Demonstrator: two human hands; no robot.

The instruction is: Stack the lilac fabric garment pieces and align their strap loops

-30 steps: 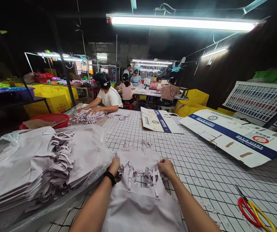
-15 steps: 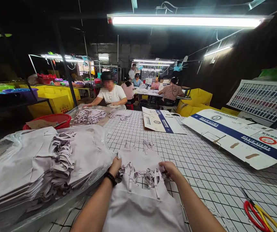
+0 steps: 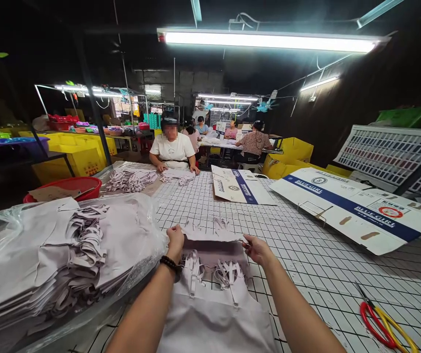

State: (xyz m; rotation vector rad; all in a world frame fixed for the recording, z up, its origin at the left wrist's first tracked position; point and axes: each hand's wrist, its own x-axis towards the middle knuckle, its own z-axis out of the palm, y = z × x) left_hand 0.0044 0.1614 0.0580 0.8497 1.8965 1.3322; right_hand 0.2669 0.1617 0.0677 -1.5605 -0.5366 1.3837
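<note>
Pale lilac fabric piece (image 3: 213, 234) is lifting off the gridded table (image 3: 306, 255); I'm pinching its corners, left hand (image 3: 175, 241) and right hand (image 3: 255, 248) both closed on it, keeping the edge taut above the straps (image 3: 210, 272).

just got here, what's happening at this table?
A person is working a pale cloth piece on the gridded table. The left hand and right hand each pinch a corner of the top layer, lifted off the straps. A bagged stack of the same pieces sits to the left, scissors to the right. A co-worker sorts similar pieces across the table.
</note>
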